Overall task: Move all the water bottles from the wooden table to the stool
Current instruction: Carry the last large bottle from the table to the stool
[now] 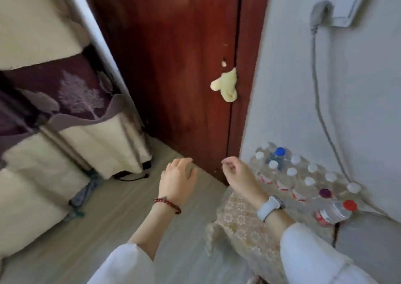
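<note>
Several clear water bottles with white caps stand packed together against the wall at the right. Among them are one with a blue cap, one with a purple cap and one with a red cap nearest me. A surface covered in floral lace cloth lies in front of them. My left hand hovers over the floor, fingers apart, holding nothing. My right hand hangs just left of the bottles with fingers loosely curled and nothing in it. No wooden table shows.
A dark red wooden door with a yellow cloth tucked at its edge stands ahead. A wall socket with a grey cable runs down behind the bottles. A bed with cream and purple bedding fills the left.
</note>
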`<state>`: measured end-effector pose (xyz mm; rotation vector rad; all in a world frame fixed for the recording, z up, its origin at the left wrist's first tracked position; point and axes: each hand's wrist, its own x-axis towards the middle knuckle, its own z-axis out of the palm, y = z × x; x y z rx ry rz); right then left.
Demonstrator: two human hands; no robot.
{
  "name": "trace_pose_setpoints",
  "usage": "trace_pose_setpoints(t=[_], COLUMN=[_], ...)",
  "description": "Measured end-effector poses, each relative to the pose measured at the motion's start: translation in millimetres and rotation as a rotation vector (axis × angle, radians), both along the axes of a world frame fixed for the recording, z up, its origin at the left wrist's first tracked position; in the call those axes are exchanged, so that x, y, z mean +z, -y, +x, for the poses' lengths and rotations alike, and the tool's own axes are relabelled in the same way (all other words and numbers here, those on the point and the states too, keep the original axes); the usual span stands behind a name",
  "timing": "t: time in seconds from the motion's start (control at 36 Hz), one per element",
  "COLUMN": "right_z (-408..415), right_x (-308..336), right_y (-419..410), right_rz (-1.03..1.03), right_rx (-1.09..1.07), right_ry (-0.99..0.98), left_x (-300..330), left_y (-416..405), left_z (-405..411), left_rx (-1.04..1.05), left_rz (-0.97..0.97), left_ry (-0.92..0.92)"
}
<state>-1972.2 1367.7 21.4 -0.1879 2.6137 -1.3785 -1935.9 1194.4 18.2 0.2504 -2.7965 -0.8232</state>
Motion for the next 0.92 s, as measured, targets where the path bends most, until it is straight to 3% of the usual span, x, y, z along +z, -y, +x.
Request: trace_pose_setpoints(t=[0.31,0.58,0.92], right_z=[200,404,672], right_x=[59,68,67], right_y=[386,620,905], right_rz=[-0.010,0.082,0.086], right_rx=[0.706,1.277,1.738], right_ry=[-0.054,-0.123,-0.172], left_x=[72,48,64], left_y=[350,480,682], left_z=[327,570,816], left_rx=[0.725,1.235,1.606], left_rz=[-0.110,0.014,0.026], left_ry=[-0.039,-0.121,-0.115])
